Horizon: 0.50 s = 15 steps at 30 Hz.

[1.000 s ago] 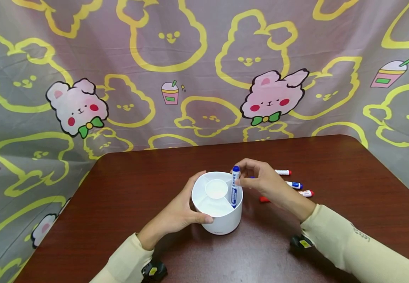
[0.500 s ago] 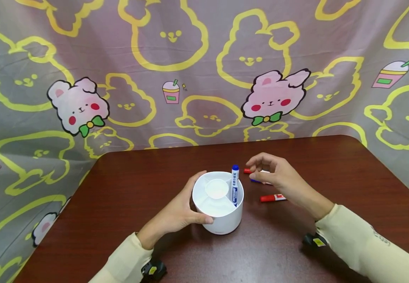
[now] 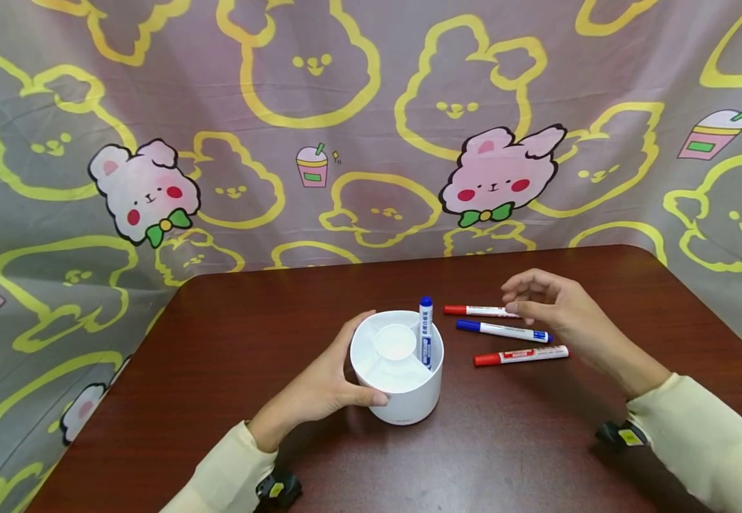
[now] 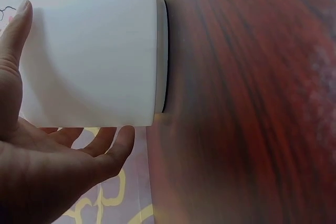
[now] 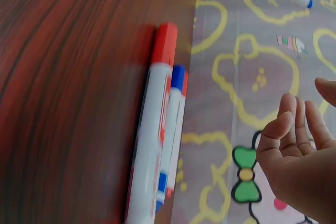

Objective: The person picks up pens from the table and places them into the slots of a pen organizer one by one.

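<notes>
A white round pen holder (image 3: pixel 403 402) with dividers and a round middle cup stands on the table. My left hand (image 3: pixel 326 381) grips its left side, thumb at the front and fingers round the back; the left wrist view shows the hand against the white wall (image 4: pixel 89 56). One blue-capped marker (image 3: pixel 426 331) stands upright in the right compartment. Over the far ends of the loose markers hovers my right hand (image 3: pixel 557 306), fingers loosely bent and holding nothing. Below it lie a red marker (image 3: pixel 473 311), a blue marker (image 3: pixel 504 331) and a nearer red marker (image 3: pixel 521 355).
The dark red-brown wooden table (image 3: pixel 255 313) reaches back to a curtain (image 3: pixel 371 142) printed with cartoon bears and rabbits. Each wrist carries a small black strap device (image 3: pixel 621 434) under a cream sleeve (image 3: pixel 698 434).
My right hand has let go of the blue marker, leaving it standing in the pen holder, and has moved right over the loose markers. The left hand keeps its grip.
</notes>
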### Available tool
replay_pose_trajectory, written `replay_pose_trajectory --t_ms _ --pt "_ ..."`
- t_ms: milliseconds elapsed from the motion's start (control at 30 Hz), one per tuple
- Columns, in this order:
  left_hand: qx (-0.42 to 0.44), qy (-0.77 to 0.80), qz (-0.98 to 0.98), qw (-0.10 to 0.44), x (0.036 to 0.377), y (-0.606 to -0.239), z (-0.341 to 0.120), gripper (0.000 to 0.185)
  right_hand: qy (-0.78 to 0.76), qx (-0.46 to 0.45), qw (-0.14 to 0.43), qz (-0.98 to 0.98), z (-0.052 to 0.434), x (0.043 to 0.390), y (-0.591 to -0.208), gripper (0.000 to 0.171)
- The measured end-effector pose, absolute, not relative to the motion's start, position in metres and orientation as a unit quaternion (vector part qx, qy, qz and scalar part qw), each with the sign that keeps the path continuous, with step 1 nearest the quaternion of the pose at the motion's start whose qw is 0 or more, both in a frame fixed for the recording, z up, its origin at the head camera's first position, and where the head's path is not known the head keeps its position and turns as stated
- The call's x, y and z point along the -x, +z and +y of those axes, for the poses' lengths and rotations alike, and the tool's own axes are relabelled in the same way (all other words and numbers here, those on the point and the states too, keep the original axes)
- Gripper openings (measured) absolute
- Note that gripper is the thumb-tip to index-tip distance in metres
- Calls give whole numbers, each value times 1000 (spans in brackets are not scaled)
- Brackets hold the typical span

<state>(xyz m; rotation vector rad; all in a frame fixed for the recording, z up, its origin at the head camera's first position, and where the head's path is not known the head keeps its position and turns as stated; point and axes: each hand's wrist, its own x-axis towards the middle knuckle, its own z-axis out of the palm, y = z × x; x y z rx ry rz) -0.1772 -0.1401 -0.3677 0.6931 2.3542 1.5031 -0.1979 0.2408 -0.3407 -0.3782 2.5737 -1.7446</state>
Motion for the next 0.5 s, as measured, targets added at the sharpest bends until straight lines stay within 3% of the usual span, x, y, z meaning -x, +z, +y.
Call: replay_pose_trajectory --t_ms 300,500 --pt "-240 518 810 132 176 -368 -143 120 -518 95 -14 850 273 197 -352 20" --pt "-233 524 807 142 176 -369 -144 118 -511 69 30 856 284 200 -358 29"
